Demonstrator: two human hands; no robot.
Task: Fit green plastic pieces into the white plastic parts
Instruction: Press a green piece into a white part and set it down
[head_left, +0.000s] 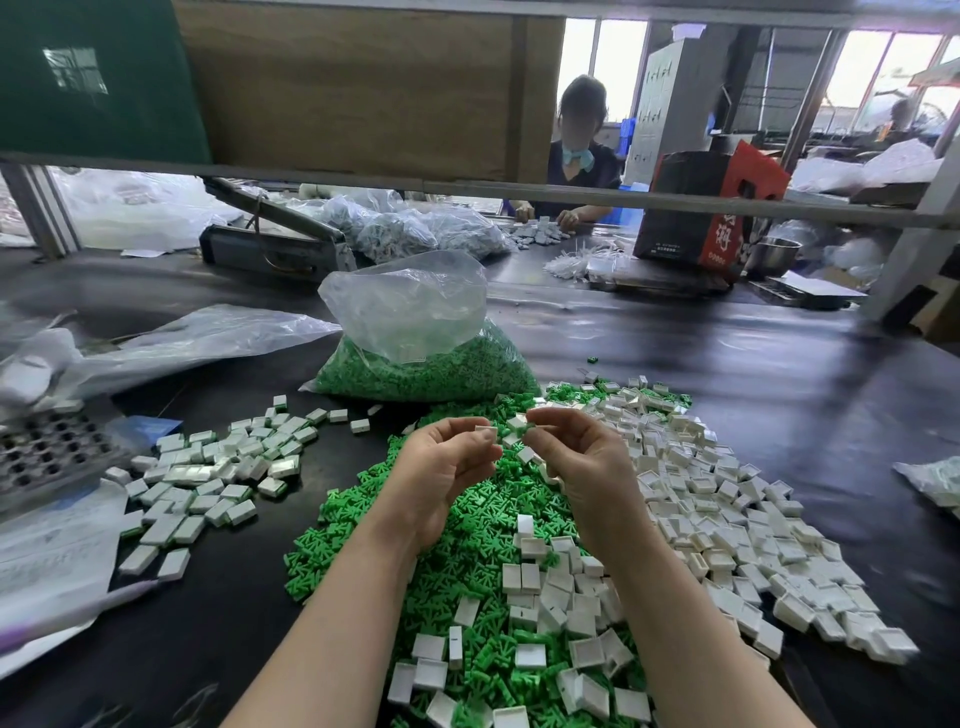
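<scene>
Above green pile (457, 525): hands pinch small white part (487, 429), green piece (525, 427).

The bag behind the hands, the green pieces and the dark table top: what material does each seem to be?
The bag looks like thin clear plastic film: it is see-through, creased and glossy. The green pieces seem to be moulded hard plastic, with one even colour and sharp identical shapes. The table top may be a smooth dark sheet, rubber or vinyl; it reflects light softly.
</scene>
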